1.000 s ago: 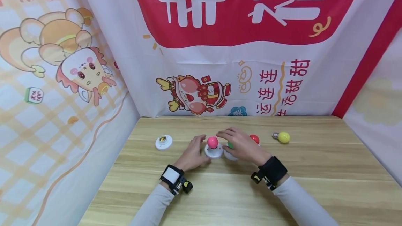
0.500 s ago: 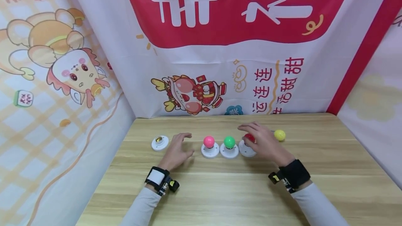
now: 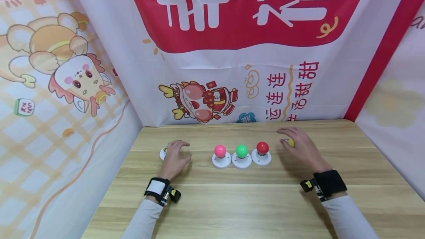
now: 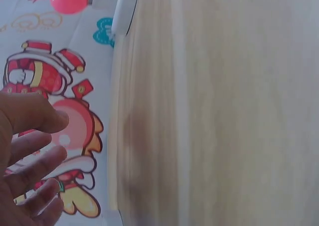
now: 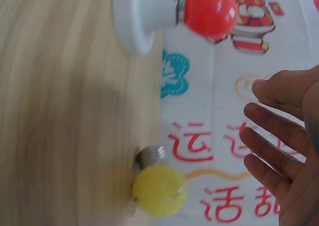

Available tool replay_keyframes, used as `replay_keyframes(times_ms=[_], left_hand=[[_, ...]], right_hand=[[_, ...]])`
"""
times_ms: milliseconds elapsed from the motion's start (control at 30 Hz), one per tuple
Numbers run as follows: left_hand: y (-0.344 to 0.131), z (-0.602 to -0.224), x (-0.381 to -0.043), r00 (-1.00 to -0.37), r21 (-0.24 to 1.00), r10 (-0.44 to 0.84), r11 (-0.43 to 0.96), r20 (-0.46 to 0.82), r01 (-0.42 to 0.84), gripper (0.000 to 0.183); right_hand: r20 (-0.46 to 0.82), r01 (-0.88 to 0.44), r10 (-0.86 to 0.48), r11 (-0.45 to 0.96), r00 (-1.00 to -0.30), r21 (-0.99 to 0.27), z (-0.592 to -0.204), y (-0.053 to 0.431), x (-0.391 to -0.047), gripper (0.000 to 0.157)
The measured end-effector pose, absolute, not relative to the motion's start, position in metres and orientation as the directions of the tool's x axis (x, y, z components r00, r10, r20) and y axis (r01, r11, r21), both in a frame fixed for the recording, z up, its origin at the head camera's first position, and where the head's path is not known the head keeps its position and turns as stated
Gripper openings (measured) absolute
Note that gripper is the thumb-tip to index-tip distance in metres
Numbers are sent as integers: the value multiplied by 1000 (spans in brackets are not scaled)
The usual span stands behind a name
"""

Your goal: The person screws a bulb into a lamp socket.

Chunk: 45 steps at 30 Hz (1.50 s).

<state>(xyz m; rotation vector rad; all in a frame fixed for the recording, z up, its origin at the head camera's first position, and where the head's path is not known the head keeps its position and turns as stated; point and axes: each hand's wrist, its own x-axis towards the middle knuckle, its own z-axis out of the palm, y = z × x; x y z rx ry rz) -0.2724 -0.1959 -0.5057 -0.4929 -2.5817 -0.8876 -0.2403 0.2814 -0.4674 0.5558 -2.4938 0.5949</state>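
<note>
My left hand [image 3: 173,160] hovers at the left with fingers spread and loosely bent, partly covering a white round lamp socket [image 3: 162,154]. Nothing is in that hand in the left wrist view. Over the yellow light bulb [image 5: 160,191] is my right hand [image 3: 303,149], its fingers extended and apart from the bulb. That bulb lies on its side, metal base toward the row of sockets, and is mostly hidden by the hand in the head view. A pink bulb [image 3: 220,151], a green bulb [image 3: 242,151] and a red bulb [image 3: 262,148] stand upright in white sockets side by side.
The wooden table [image 3: 232,202] ends at the back against a printed cloth [image 3: 199,65]. Another printed cloth [image 3: 59,121] hangs along the left side. The three filled sockets stand between my hands.
My left hand has moved left, from beside the pink bulb to the separate socket. My right hand has moved right, past the green and red bulbs, to the yellow bulb.
</note>
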Motion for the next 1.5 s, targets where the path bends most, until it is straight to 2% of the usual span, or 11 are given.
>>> replay_keyframes(times_ms=[267, 600, 867, 1067, 1200, 1500], left_hand=[[-217, -505, -280, -901, 567, 151, 732, 407, 378, 41], [-234, -511, -288, -926, 550, 101, 779, 365, 302, 50], [-237, -512, -288, -974, 551, 52, 817, 222, 169, 61], [-239, -514, -289, -983, 553, 44, 822, 176, 136, 66], [-241, -515, -289, -986, 560, 26, 821, 163, 115, 73], [-243, -514, -288, -995, 570, -29, 821, 100, 34, 84]], right_hand=[[516, -417, -213, 851, -829, -319, -485, 304, -246, 37], [394, -349, -184, 846, -901, -403, -496, 320, -249, 48], [317, -289, -145, 833, -937, -472, -503, 324, -249, 53], [230, -236, -131, 821, -964, -520, -505, 327, -250, 54], [194, -208, -120, 814, -974, -542, -505, 328, -250, 53], [199, -205, -113, 818, -973, -537, -509, 330, -251, 52]])
